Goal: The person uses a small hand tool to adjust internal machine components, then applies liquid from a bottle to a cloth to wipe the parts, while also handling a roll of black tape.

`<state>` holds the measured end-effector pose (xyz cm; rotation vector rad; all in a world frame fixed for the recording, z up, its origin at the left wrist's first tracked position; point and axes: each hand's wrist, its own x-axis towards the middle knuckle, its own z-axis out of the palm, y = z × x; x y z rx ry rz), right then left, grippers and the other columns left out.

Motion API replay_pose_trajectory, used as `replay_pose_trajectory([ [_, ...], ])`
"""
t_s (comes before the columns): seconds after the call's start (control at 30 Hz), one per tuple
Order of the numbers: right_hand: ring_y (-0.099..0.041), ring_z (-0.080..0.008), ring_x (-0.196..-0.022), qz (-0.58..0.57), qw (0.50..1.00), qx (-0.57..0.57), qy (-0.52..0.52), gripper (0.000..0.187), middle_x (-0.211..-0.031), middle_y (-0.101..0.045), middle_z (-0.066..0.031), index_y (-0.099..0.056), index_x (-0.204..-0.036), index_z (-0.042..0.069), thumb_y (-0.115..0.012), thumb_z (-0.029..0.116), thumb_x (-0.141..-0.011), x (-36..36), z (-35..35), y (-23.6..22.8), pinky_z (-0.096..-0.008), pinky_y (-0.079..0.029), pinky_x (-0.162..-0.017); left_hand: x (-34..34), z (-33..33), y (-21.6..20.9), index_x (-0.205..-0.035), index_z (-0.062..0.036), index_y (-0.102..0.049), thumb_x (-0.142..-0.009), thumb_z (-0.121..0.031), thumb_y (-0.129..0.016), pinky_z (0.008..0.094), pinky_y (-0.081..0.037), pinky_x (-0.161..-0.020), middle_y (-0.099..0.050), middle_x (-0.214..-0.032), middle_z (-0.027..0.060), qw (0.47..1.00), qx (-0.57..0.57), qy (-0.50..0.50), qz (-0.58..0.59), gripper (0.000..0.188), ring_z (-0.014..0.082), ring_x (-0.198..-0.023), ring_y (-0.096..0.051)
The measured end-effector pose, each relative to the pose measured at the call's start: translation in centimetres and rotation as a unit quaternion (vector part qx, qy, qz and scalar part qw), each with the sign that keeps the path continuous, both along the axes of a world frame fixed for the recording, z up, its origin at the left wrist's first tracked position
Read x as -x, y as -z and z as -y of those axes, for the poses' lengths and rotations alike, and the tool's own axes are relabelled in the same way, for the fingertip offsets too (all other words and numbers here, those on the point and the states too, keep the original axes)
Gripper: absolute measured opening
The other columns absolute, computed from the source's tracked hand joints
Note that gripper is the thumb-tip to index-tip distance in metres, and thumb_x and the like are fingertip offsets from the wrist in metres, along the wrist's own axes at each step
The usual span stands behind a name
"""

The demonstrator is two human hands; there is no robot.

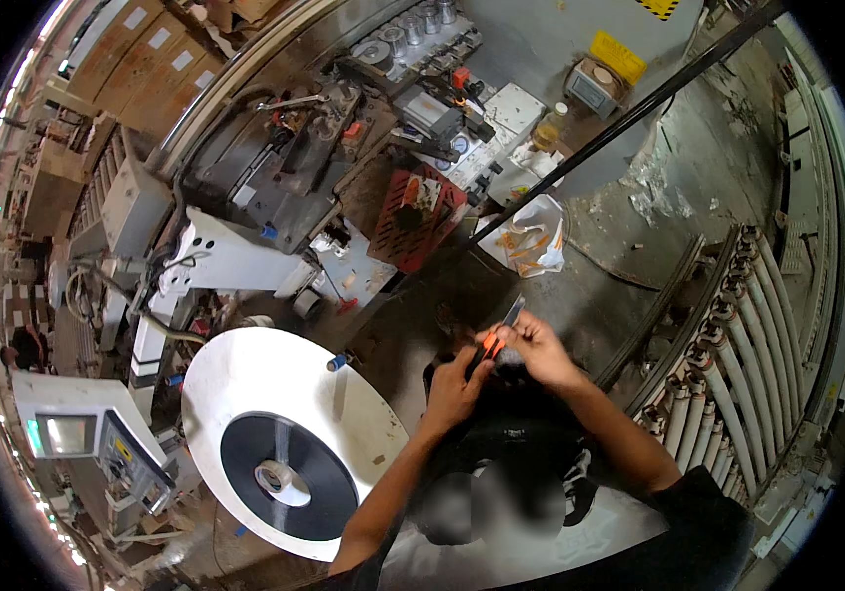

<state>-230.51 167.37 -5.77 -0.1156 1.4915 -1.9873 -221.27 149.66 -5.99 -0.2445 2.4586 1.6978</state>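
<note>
An orange and black utility knife (pixel 490 346) is held out in front of my body, its grey blade (pixel 514 310) pointing up and to the right. My left hand (pixel 454 396) is wrapped round the handle's lower part. From the right, my right hand (pixel 538 352) pinches the knife near its front end, where the blade comes out. The fingers of both hands hide part of the handle. The two hands are close together, almost touching.
A large white disc with a black hub (pixel 275 483) stands at my left, beside a control panel (pixel 132 458). Ahead are a red slotted tray (pixel 413 222), machine parts and a white plastic bag (pixel 526 241). A black pole (pixel 629 128) slants across. A roller conveyor (pixel 752 345) runs along the right.
</note>
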Motion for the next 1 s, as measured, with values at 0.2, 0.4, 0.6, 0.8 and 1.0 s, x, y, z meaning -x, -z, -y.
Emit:
replay_pose_trajectory([
  [0.2,-0.069,-0.0153,-0.101,-0.025,0.997,0.026,0.074,0.021,-0.113,-0.075,-0.0127,-0.062,-0.112,0.003,-0.056,0.023,-0.109,11.0,2.4,-3.0,-0.0329,-0.053,-0.093,12.5,3.0,-4.6,-0.118,-0.003,-0.064,-0.1,-0.032,-0.07,0.0341,-0.048,-0.061,-0.067,-0.077,0.011,1.0,-0.021,0.015,0.007,0.035,0.0175,-0.066,-0.064],
  [0.4,-0.07,-0.0235,-0.105,0.09,0.975,0.17,0.107,0.024,-0.118,-0.071,-0.0143,-0.061,-0.12,0.006,-0.053,0.027,-0.11,20.8,6.1,-2.9,-0.038,-0.055,-0.097,20.9,6.5,-8.0,-0.139,0.0015,-0.059,-0.093,-0.033,-0.079,0.0322,-0.055,-0.084,-0.072,-0.103,0.0063,0.973,-0.225,-0.041,0.045,0.061,0.0153,-0.09,-0.068],
  [0.6,-0.069,-0.0208,-0.104,0.103,0.975,0.187,0.063,0.032,-0.119,-0.071,-0.0126,-0.061,-0.119,0.006,-0.058,0.036,-0.107,30.8,10.7,-2.0,-0.0361,-0.055,-0.096,30.5,7.7,-8.5,-0.13,0.0016,-0.068,-0.093,-0.027,-0.081,0.0276,-0.056,-0.079,-0.073,-0.106,0.0106,0.982,-0.1,-0.146,-0.057,0.049,0.013,-0.086,-0.069],
  [0.8,-0.073,-0.0208,-0.084,-0.175,0.979,-0.102,0.024,0.031,-0.098,-0.076,-0.0087,-0.065,-0.115,0.002,-0.068,0.03,-0.102,44.5,12.3,-0.3,-0.0338,-0.058,-0.079,43.0,13.7,-10.7,-0.12,-0.0001,-0.073,-0.096,-0.021,-0.077,0.0231,-0.051,-0.063,-0.073,-0.093,0.0082,0.963,0.134,-0.226,-0.066,0.032,0.0097,-0.071,-0.066],
  [1.0,-0.072,-0.0185,-0.084,-0.189,0.956,-0.179,-0.135,0.034,-0.091,-0.076,-0.0099,-0.071,-0.105,0.002,-0.067,0.035,-0.1,55.8,15.3,7.1,-0.034,-0.055,-0.079,54.7,19.7,-7.6,-0.113,-0.0001,-0.074,-0.094,-0.036,-0.076,0.0348,-0.052,-0.063,-0.068,-0.069,0.0126,0.911,0.406,-0.065,0.03,0.041,0.0199,-0.059,-0.062],
])
